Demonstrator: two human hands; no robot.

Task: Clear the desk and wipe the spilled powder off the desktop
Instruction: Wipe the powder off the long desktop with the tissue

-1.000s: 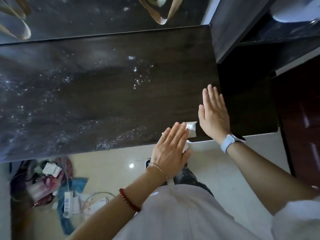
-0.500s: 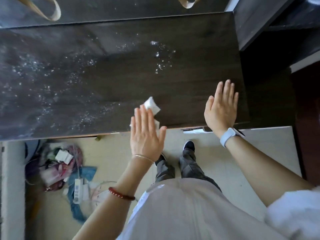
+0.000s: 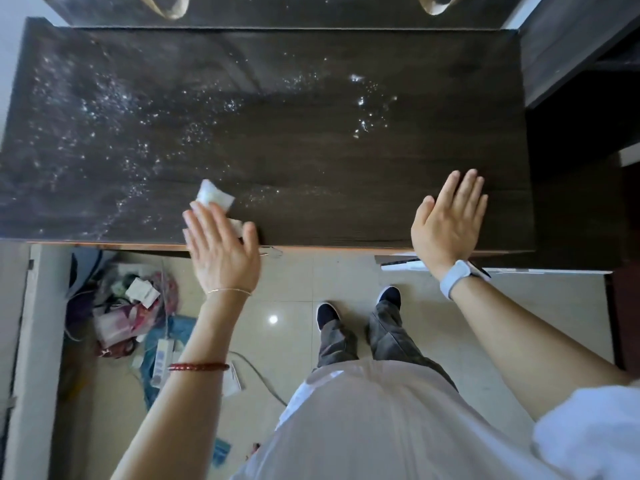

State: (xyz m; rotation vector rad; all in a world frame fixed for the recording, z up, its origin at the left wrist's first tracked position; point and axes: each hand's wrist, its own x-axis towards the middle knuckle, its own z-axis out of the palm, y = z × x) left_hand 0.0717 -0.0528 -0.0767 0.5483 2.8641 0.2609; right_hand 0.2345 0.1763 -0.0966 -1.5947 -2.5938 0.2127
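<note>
White powder (image 3: 114, 133) is scattered over the left half and the back middle of the dark wooden desktop (image 3: 311, 150). My left hand (image 3: 221, 251) lies flat at the desk's front edge, fingers together, pressing a white tissue (image 3: 213, 197) onto the wood; the tissue sticks out past the fingertips. My right hand (image 3: 448, 220) rests flat on the desktop near the front right, palm down, with nothing in it. A pale watch (image 3: 455, 278) sits on that wrist.
On the floor under the desk's left side lies a heap of bags, cables and a power strip (image 3: 138, 317). A dark cabinet (image 3: 575, 46) stands right of the desk. A mirror (image 3: 277, 8) rises behind the desktop. My feet (image 3: 360, 306) are on pale tiles.
My left hand has slid the tissue leftward along the front edge, away from my right hand. The right hand has stayed flat in place. The view has shifted left.
</note>
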